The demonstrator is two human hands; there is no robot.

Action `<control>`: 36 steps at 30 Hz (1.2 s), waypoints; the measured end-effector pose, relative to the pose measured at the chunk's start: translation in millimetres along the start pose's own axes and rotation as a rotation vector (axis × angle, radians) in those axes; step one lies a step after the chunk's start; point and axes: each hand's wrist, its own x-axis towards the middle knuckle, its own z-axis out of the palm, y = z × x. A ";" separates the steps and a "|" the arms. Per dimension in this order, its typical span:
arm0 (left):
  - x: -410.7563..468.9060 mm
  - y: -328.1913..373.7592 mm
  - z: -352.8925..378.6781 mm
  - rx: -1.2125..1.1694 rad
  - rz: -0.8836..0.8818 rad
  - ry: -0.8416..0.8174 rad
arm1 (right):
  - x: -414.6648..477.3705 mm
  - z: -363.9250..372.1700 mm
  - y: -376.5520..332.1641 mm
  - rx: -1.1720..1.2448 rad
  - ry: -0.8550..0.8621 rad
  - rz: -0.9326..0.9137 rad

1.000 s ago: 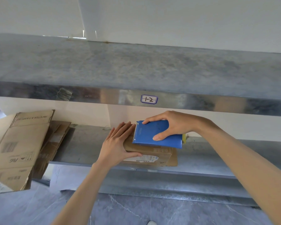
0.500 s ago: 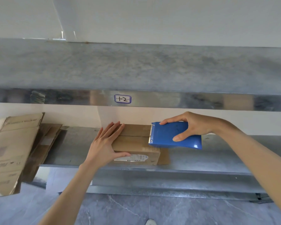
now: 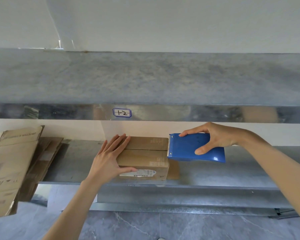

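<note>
A small brown cardboard box [image 3: 145, 154] with a white shipping label on its front lies on the lower metal shelf [image 3: 232, 172]. My left hand [image 3: 109, 158] rests flat on the box's left end, fingers straight over the top and thumb along the front. My right hand [image 3: 213, 137] grips a blue tape dispenser [image 3: 196, 147] from above. The dispenser's toothed edge sits at the box's right end, right on the centre seam of the flaps.
Flattened cardboard boxes [image 3: 14, 163] lean at the shelf's left end. An upper metal shelf [image 3: 145, 80] hangs close overhead, with a "1-2" label [image 3: 122, 112] on its front rim. Grey tiled floor [image 3: 163, 226] lies below.
My right hand has drawn the blue dispenser rightward from over the box's top to its right end. The left hand has stayed pressed on the box's left end.
</note>
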 end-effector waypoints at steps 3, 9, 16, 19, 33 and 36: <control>-0.4 1.8 -1.7 0.000 0.004 -0.005 | -3.8 -6.1 1.5 -0.012 -0.011 0.020; 0.4 2.9 -2.7 0.025 0.013 -0.029 | -5.9 -8.4 5.9 -0.004 -0.011 0.038; 1.1 0.9 0.2 0.010 0.026 -0.023 | -18.0 -9.8 14.6 -0.017 -0.001 0.052; 1.5 0.0 1.7 0.005 0.030 -0.009 | -20.3 -10.9 18.2 -0.019 0.002 0.061; 1.6 3.3 5.0 -0.128 0.022 0.053 | -3.5 6.8 6.3 -0.210 0.067 0.147; 2.0 4.8 3.7 -0.183 0.000 0.065 | -1.8 15.9 3.4 -0.248 0.107 0.134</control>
